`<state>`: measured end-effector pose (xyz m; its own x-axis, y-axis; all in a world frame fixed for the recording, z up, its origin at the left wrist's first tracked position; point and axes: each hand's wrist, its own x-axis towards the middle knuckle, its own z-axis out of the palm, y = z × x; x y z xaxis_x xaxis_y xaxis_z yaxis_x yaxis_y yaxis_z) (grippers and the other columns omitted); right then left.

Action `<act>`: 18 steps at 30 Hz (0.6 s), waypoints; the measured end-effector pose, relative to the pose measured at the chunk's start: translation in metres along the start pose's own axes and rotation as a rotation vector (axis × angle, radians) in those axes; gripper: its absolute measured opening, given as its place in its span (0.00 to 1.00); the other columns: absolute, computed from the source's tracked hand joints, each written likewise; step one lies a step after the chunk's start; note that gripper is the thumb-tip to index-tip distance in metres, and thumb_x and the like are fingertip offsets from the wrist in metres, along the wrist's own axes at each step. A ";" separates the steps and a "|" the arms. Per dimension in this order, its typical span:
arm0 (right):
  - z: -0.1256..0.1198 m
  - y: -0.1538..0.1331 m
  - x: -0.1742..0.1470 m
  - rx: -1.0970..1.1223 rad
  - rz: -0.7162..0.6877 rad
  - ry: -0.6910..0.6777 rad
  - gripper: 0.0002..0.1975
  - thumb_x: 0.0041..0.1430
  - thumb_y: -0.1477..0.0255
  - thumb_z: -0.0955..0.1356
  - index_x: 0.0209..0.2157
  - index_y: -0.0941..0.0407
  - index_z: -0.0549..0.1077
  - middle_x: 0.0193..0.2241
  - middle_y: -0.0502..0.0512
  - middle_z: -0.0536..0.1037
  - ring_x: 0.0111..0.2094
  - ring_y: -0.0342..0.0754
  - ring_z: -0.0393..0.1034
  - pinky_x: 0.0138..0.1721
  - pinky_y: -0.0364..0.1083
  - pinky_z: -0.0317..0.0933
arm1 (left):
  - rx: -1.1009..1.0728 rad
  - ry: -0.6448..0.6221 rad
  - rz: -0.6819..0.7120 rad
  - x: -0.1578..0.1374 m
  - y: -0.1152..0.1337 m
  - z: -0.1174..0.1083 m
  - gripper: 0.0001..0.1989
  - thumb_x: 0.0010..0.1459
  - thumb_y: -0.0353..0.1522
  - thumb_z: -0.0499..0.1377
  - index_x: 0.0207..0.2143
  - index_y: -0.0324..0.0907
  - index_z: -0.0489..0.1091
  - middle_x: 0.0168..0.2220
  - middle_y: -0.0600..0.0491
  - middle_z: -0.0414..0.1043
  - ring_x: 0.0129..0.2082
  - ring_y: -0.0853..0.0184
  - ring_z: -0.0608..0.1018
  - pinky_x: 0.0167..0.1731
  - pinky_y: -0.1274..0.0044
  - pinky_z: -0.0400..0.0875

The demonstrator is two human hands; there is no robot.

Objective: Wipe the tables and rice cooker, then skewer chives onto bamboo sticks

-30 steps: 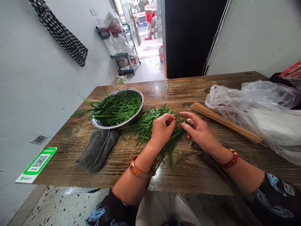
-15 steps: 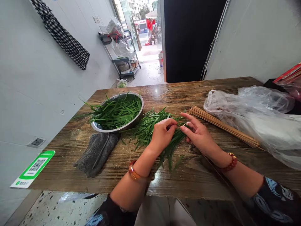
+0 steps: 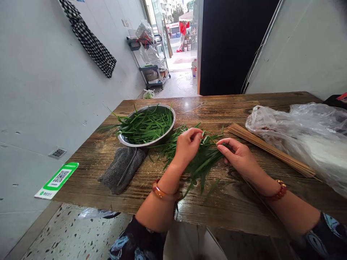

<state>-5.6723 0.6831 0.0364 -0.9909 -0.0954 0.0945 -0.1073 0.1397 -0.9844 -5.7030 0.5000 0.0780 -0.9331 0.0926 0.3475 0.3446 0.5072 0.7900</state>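
Loose garlic chives (image 3: 207, 162) lie in a heap on the wooden table, under and between my hands. My left hand (image 3: 187, 145) is closed in a pinch at the top of the heap, with green leaves at its fingertips. To its right, my right hand (image 3: 240, 157) grips a thin bamboo skewer (image 3: 258, 200) between thumb and fingers. The skewer's tip points left toward the leaves, and its long end runs back under my right wrist. Some leaves seem to hang at the tip; my fingers partly hide them.
A metal bowl (image 3: 173, 122) full of chives stands at the left, with a dark grey cloth (image 3: 123, 169) in front of it. A bundle of skewers (image 3: 271, 150) and clear plastic bags (image 3: 295, 124) lie at the right. A green QR-code card (image 3: 56, 180) sits at the left edge.
My hands have come apart: the left fingers have drawn back from the skewer's tip, and the right hand with the skewer sits farther right. The whole view has shifted slightly.
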 end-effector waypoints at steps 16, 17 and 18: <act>0.003 -0.007 -0.004 -0.197 -0.091 -0.147 0.14 0.60 0.58 0.65 0.31 0.55 0.71 0.18 0.44 0.67 0.16 0.41 0.61 0.21 0.42 0.55 | 0.874 -0.069 -0.079 0.007 -0.020 -0.013 0.20 0.57 0.39 0.61 0.48 0.37 0.71 0.51 0.38 0.72 0.50 0.49 0.73 0.47 0.63 0.68; 0.003 -0.007 -0.003 -0.191 -0.092 -0.146 0.14 0.60 0.58 0.65 0.31 0.55 0.72 0.18 0.45 0.68 0.16 0.41 0.61 0.21 0.42 0.55 | 0.891 -0.092 -0.080 0.007 -0.020 -0.012 0.19 0.57 0.39 0.61 0.47 0.38 0.71 0.50 0.38 0.72 0.50 0.48 0.73 0.47 0.63 0.68; 0.003 -0.007 -0.003 -0.185 -0.091 -0.143 0.14 0.60 0.58 0.65 0.31 0.55 0.72 0.19 0.45 0.69 0.16 0.40 0.61 0.21 0.42 0.55 | 0.890 -0.101 -0.072 0.007 -0.020 -0.012 0.16 0.57 0.37 0.61 0.46 0.38 0.72 0.49 0.39 0.73 0.50 0.49 0.73 0.47 0.63 0.68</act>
<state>-5.6681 0.6798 0.0426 -0.9565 -0.2524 0.1465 -0.2215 0.3010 -0.9275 -5.7153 0.4804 0.0710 -0.9684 0.0886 0.2330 0.1168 0.9870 0.1102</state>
